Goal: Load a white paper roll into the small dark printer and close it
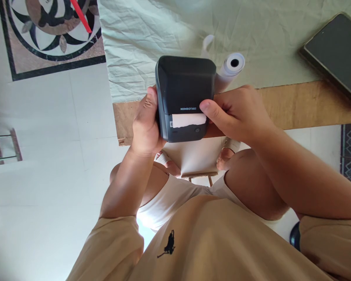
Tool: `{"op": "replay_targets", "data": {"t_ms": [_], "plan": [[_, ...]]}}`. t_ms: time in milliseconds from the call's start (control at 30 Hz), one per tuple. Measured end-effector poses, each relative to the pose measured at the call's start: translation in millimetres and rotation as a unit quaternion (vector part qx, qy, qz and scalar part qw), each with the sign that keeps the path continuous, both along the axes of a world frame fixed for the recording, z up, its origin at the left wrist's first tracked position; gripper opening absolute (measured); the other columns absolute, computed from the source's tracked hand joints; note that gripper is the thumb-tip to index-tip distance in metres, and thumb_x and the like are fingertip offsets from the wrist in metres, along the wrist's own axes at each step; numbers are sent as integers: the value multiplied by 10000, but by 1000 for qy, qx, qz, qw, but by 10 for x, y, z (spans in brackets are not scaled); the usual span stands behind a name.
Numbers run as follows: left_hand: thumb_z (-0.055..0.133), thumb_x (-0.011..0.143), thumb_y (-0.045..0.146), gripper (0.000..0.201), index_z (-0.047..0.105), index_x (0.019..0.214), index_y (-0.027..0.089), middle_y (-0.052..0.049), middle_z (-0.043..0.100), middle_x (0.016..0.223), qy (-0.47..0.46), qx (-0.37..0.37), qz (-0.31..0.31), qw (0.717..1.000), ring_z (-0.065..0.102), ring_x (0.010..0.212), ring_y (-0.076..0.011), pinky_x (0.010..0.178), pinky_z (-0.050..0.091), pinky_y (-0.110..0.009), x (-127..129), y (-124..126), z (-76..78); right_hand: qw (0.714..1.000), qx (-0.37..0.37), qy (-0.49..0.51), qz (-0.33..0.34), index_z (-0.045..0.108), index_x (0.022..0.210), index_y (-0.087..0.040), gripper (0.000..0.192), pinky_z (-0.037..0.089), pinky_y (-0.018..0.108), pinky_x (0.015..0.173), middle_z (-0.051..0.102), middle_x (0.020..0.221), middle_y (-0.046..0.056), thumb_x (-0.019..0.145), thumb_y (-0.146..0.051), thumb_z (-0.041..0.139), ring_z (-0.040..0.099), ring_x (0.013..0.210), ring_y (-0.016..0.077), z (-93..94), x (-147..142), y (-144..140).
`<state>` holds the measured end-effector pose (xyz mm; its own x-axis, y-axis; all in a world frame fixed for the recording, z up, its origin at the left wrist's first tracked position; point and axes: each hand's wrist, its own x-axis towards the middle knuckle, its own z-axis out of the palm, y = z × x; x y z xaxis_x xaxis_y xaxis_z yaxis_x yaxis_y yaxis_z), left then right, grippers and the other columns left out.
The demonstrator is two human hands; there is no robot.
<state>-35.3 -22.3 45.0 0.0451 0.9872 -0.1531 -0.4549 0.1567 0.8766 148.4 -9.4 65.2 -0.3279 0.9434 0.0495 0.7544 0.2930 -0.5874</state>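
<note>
A black label printer [185,84] marked NIIMBOT is held up in front of me, over the table's near edge. A short strip of white paper [188,120] with a torn edge sticks out of its slot, above a power button. My left hand [148,123] is wrapped round the printer's left side, thumb along the edge. My right hand [241,113] grips the lower right side, its thumb on the front near the paper's right end; its other fingers are partly hidden. Just behind the printer, a white paper roll [232,66] with a dark core is on the cloth.
A pale green cloth [134,50] covers the table, leaving a wooden front edge [304,103] bare. A dark flat device [336,56], like a tablet or phone, lies at the right. Tiled floor [46,175] shows at the left, and my knees are below the table edge.
</note>
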Motion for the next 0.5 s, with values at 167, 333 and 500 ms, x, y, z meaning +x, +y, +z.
{"op": "replay_targets", "data": {"t_ms": [167,333,500], "plan": [[483,955,408,321,706,809,230,10,693,843,-15,6,16,1000,649,853,-133,884,535,-256,-5,0,35,1000,-23,0,3,371,471,-165,645,187,255,468,336,412,-14,818,-705,424,221,424,39,32,14,7],[493,957,365,300,663,770,203,16,673,786,-45,1,18,999,622,757,-101,888,514,-230,27,6,54,997,-76,24,11,469,474,-157,535,239,250,483,393,423,-28,757,-593,598,288,447,33,110,23,6],[344,983,453,412,677,959,213,-37,692,1004,-22,-5,-14,1000,615,1127,-198,980,494,-328,53,-9,95,990,15,141,25,350,400,-144,575,170,259,458,266,379,-42,848,-426,574,214,431,19,179,33,-75]]}}
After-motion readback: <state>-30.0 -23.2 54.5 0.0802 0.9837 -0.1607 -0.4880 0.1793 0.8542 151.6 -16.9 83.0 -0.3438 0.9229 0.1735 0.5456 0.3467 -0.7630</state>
